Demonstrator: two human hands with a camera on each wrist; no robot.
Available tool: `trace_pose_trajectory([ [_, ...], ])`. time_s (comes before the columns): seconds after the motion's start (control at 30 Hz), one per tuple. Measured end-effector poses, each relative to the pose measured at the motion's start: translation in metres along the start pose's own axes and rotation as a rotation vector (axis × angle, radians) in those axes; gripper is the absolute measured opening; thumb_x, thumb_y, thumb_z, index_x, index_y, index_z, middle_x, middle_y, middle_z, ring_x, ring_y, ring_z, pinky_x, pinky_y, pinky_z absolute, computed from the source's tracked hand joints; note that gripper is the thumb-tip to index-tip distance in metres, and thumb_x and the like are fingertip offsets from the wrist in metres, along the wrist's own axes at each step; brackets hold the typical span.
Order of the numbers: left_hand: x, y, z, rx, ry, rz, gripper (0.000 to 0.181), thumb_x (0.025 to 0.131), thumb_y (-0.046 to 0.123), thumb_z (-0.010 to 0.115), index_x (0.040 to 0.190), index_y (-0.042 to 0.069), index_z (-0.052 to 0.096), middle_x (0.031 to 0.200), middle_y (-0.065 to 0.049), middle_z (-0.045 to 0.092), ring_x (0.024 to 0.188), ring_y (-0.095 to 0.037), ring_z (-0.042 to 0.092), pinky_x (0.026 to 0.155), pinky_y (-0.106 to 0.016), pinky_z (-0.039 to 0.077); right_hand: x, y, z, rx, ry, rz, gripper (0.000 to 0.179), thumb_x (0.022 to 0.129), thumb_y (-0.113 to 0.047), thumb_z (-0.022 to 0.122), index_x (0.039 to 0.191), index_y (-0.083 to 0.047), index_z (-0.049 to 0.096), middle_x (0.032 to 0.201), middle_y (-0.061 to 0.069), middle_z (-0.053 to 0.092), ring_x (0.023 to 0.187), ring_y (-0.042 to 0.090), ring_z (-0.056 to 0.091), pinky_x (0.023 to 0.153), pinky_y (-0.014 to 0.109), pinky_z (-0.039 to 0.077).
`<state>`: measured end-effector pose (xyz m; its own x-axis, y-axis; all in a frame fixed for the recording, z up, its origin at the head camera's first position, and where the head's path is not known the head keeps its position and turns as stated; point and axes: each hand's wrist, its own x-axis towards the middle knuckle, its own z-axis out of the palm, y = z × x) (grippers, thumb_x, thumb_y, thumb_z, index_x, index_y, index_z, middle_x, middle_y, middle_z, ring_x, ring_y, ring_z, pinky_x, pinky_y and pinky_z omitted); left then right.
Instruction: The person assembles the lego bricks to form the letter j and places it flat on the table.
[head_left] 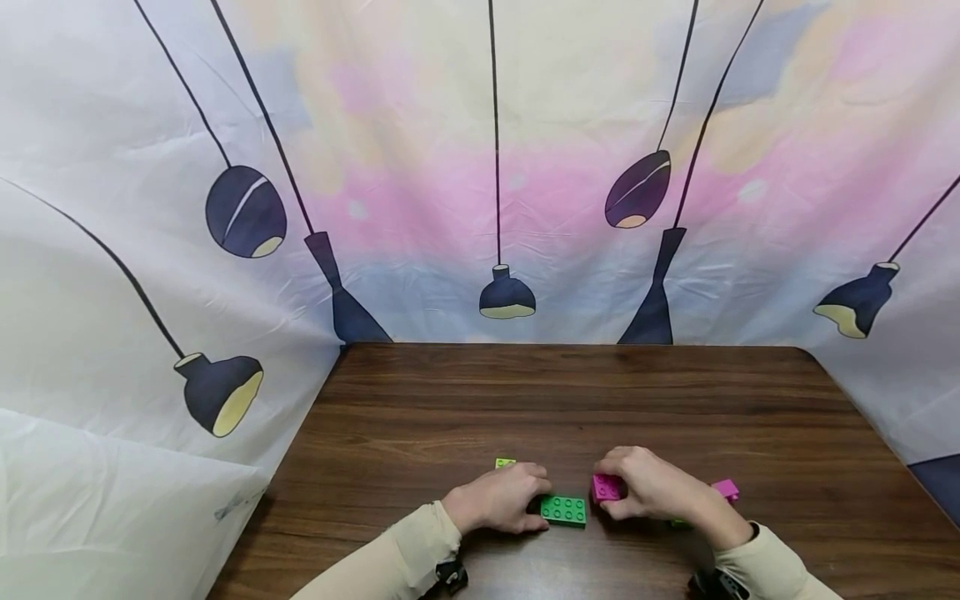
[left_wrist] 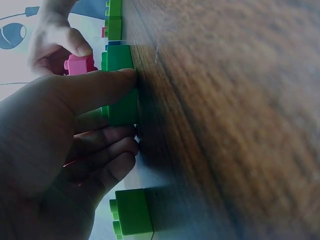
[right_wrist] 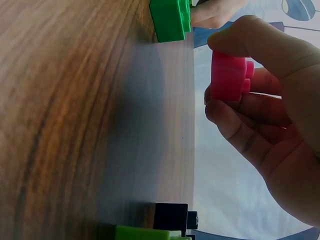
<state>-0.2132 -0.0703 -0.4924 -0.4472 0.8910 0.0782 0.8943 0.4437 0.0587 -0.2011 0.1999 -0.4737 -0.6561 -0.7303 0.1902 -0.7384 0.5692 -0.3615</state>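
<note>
On the brown table lies a green toy building brick (head_left: 564, 511) with two rows of studs. My left hand (head_left: 510, 497) grips its left end, the thumb (left_wrist: 107, 85) laid along one side and the other fingers on the far side. To the right, my right hand (head_left: 651, 487) pinches a pink building brick (head_left: 606, 487) between thumb and fingertips. In the right wrist view this pink brick (right_wrist: 228, 77) is raised off the table, its studs toward the palm. A narrow gap separates the two held bricks.
Beyond the left hand sits a yellow-green brick (head_left: 505, 462). Another pink brick (head_left: 726, 490) and a partly hidden light green one (head_left: 679, 524) lie by the right wrist. A dark brick (right_wrist: 171, 217) shows in the right wrist view. A printed cloth (head_left: 442, 208) hangs behind the table.
</note>
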Motion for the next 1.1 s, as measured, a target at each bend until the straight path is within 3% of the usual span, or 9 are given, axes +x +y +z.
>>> trace_pose_trajectory([
  [0.63,0.001,0.000,0.000,-0.015,-0.017,-0.012,0.026,0.082,0.040,0.076,0.090,0.017,0.066,0.081,0.011,0.049,0.067,0.002,0.042,0.060,-0.013,0.038,0.002,-0.004,0.009,0.065,-0.024,0.001,0.029,0.082,-0.026,0.074,0.106,-0.011,0.069,0.097,-0.011,0.062,0.083,-0.003,0.054,0.066,0.017,0.048],
  [1.1,0.000,0.001,-0.001,-0.019,-0.022,-0.007,0.025,0.083,0.039,0.075,0.090,0.017,0.066,0.081,0.010,0.050,0.067,0.002,0.041,0.060,-0.013,0.037,0.003,-0.005,0.012,0.097,-0.075,0.021,0.026,0.083,-0.027,0.073,0.104,-0.012,0.068,0.091,-0.013,0.056,0.075,-0.003,0.049,0.061,0.015,0.044],
])
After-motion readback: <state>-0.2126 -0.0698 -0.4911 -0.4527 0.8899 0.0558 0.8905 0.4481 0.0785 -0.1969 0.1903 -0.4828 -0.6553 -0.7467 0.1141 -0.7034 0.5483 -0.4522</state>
